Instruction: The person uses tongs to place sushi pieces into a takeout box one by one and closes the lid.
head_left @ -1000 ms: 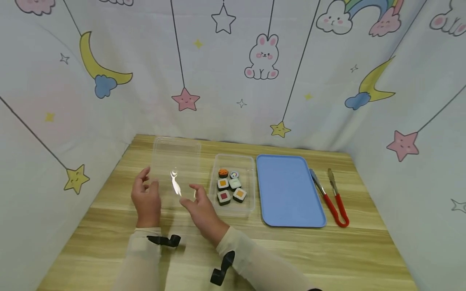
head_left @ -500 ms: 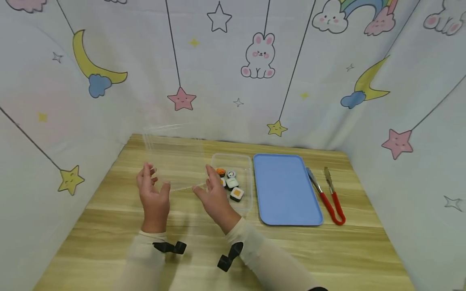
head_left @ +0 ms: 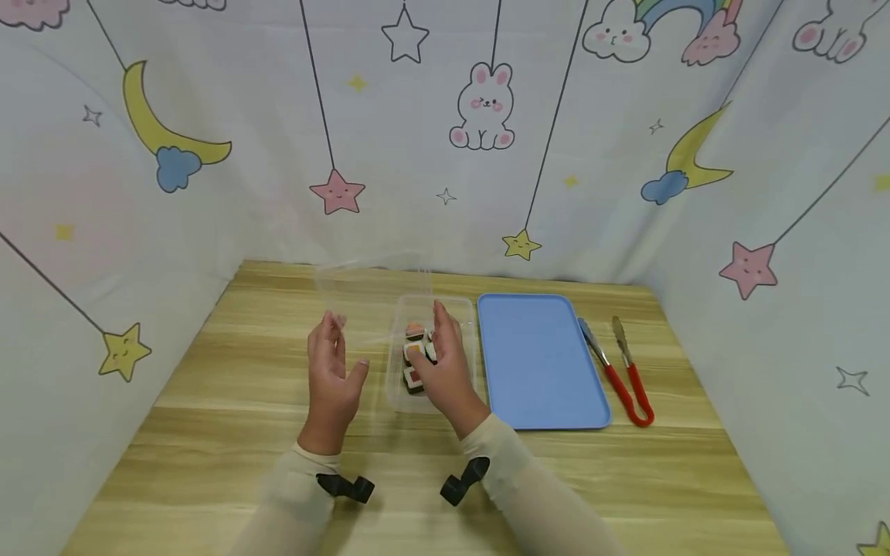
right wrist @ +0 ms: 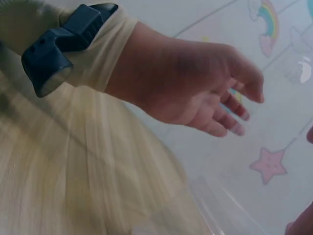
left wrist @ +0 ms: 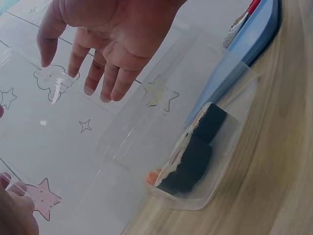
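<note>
My left hand [head_left: 334, 386] and right hand [head_left: 450, 371] hold a clear plastic lid [head_left: 375, 297] from its two sides, raised and tilted above the table. It is see-through, so its edges are faint. Below it lies a clear plastic box [head_left: 399, 403] holding several sushi pieces [head_left: 413, 378]; my right hand covers some of them in the head view. In the left wrist view the right hand [left wrist: 122, 44] has its thumb set apart from its fingers, and dark-sided sushi [left wrist: 188, 164] shows in the box.
Right of the box, a blue tray [head_left: 542, 363] lies flat on the wooden table [head_left: 208, 432]. Tongs with red handles [head_left: 629, 390] rest beyond the tray, spread apart. A patterned white curtain [head_left: 417, 154] closes off the back and sides.
The lid has come up off the table at the left and moved right, over the box. Both hands have travelled right with it. The tray and tongs stay put.
</note>
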`<state>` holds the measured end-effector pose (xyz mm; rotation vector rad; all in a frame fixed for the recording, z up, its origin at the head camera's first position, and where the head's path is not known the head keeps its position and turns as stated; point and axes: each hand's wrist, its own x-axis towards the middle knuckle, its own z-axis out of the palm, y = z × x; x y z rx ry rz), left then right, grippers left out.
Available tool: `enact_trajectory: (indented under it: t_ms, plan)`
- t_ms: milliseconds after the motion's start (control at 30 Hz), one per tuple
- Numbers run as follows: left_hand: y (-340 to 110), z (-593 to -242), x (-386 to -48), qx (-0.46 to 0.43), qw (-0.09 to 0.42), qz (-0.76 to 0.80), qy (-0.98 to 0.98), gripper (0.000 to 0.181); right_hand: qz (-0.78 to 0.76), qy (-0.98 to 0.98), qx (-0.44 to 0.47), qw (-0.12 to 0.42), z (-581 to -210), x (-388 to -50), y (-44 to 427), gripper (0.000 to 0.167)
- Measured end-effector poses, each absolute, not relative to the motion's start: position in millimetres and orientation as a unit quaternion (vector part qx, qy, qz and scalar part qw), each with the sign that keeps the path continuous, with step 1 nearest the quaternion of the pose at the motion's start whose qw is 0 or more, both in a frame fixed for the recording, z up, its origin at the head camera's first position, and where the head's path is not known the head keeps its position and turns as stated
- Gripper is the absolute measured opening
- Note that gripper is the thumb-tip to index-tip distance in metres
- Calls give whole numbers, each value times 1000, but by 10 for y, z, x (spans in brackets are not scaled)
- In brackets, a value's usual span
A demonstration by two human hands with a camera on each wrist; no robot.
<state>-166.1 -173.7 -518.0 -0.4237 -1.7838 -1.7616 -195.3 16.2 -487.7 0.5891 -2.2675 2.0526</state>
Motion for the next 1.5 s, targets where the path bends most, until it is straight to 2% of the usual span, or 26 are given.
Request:
enact_trajectory:
  t_ms: [100,267,467,600,767,1033,1233,1500]
  plan:
    - [-1686,-5190,-1651,-162,265,-672,-672,89,668,-720,185,27,-4888,-1978,245,81]
    - [-1629,-5182,-1641,-164,225,-689,-670,89,708,-685,174,20,-4883,-2008,351,76]
    - [-1603,-5214,-1694,-188,197,-726,-632,73,703,-691,170,12,-4951,-2039,478,59]
    - [-1604,-5244,-1738,-184,183,-735,-626,68,698,-693,182,12,-4975,-2049,544,59]
    - [-1587,-5252,-1795,-192,171,-750,-609,76,757,-630,173,-5,-4970,-2076,588,61]
    - [-1471,-5276,-1867,-234,139,-765,-583,82,792,-587,170,3,-4917,-2071,610,59]
    - [-1418,-5301,-1916,-220,106,-804,-541,73,793,-585,169,-8,-4945,-2076,650,54]
    - [-1482,-5399,-2050,-231,80,-797,-553,78,732,-665,151,-16,-5028,-2104,766,55]
